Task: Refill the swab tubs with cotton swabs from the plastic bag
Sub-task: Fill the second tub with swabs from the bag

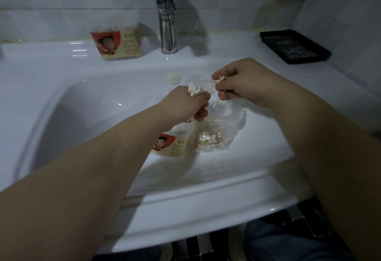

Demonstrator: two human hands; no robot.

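swabs (195, 90) in both hands

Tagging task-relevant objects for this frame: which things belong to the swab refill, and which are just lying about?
In the job:
left hand, gripping a swab bundle
right hand, pinching loose swabs
plastic bag
near tub, beside the bag
far tub

Lying about:
faucet
black tray
round white cap
sink
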